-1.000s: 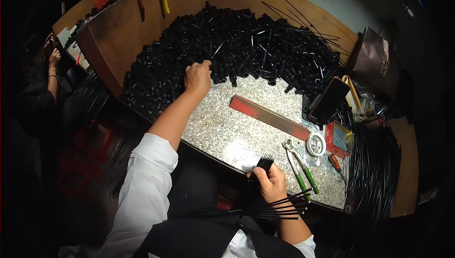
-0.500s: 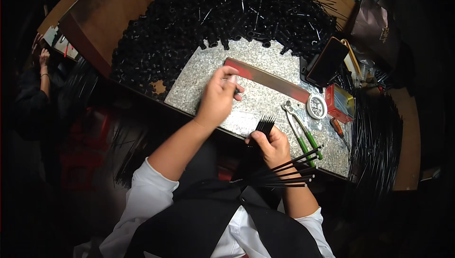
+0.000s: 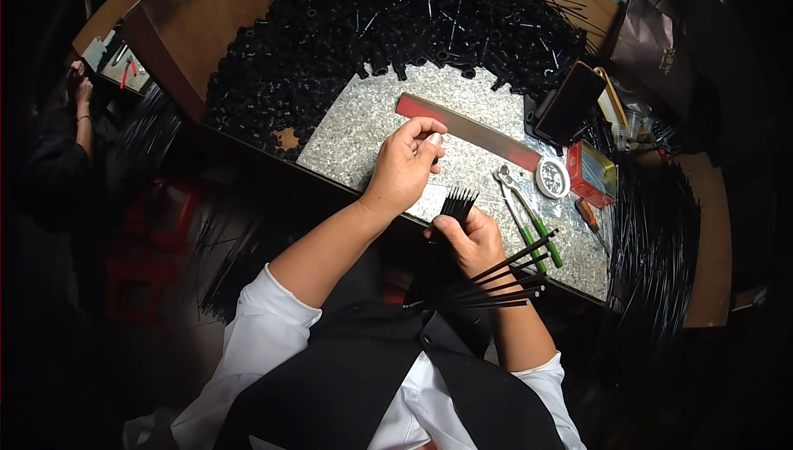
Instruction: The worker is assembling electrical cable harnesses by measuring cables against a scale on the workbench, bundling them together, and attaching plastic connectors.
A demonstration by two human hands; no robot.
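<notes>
My right hand (image 3: 472,243) is closed round a bundle of thin black rods (image 3: 459,202). Their narrow tips fan out above its thumb, over the front edge of the speckled tabletop (image 3: 347,132). Several thicker black rods (image 3: 504,285) stick out below that hand, across my forearm. My left hand (image 3: 405,165) is just up and left of the tips, its fingers curled and pinched together. A bit of something dark shows by its fingertips, too small to name. Beyond it lies a flat reddish-brown bar (image 3: 467,132). Green-handled pliers (image 3: 522,219) lie right of the bundle.
A large heap of black tubular parts (image 3: 372,24) covers the back. On the right are a small white dish (image 3: 552,178), a red box (image 3: 591,173), a screwdriver (image 3: 587,214), a phone (image 3: 572,103) and many long black rods (image 3: 657,235). Another person's hand (image 3: 80,86) shows far left.
My left hand has moved right and slightly up, nearer the rod tips. My right hand still grips the bundle, whose tips sit slightly higher. The view has shifted a little.
</notes>
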